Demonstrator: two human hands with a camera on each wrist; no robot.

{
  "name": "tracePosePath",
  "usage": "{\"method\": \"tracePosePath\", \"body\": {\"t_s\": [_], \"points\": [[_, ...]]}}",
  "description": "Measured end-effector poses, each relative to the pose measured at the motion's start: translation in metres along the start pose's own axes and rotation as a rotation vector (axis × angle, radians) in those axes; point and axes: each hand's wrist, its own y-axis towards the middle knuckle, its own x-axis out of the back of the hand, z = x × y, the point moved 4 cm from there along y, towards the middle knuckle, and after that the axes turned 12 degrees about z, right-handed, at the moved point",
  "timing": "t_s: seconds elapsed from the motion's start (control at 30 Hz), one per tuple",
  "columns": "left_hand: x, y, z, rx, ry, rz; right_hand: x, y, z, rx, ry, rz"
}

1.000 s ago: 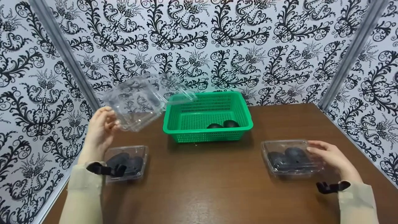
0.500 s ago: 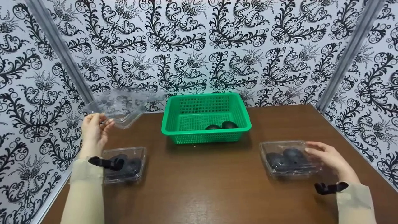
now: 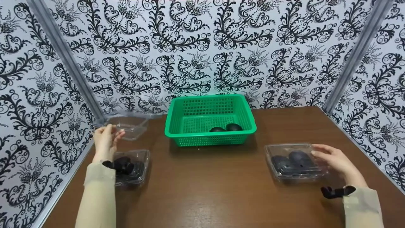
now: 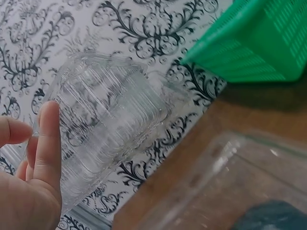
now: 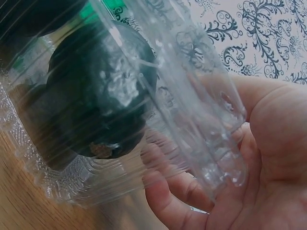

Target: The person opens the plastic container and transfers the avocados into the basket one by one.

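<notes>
My left hand (image 3: pixel 106 141) pinches the edge of an empty clear plastic clamshell (image 4: pixel 110 110), held at the back left of the table. Its thin walls show the patterned backdrop through them. Below that hand stands a lidded clear clamshell (image 3: pixel 145 155) with dark avocados inside, partly hidden by the wrist strap. On the right, my right hand (image 3: pixel 337 161) grips the side of another lidded clamshell (image 3: pixel 286 146), thumb at the upper rim. In the right wrist view, fingertips (image 5: pixel 160 191) curl under this clamshell, and a dark green avocado (image 5: pixel 105 91) shows through its plastic.
A green plastic basket (image 3: pixel 190 136) stands at the back middle of the brown table (image 3: pixel 205 180), with two dark avocados (image 3: pixel 234 127) visible at its near right corner. Patterned panels (image 3: pixel 202 47) close off the back and both sides.
My left hand has lowered the empty clamshell from beside and above the basket's left end down toward the back left of the table. The right hand keeps its grip in the same place.
</notes>
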Motion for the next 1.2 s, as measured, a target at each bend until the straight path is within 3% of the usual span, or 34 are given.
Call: {"method": "tracePosePath", "body": {"t_s": [0.43, 1.2], "points": [[0.001, 0.004, 0.025, 0.036, 0.028, -0.035, 0.000, -0.001, -0.001, -0.016, -0.014, -0.009], [0.007, 0.017, 0.041, 0.096, 0.055, -0.044, 0.001, -0.003, 0.001, -0.014, -0.047, -0.027]]}}
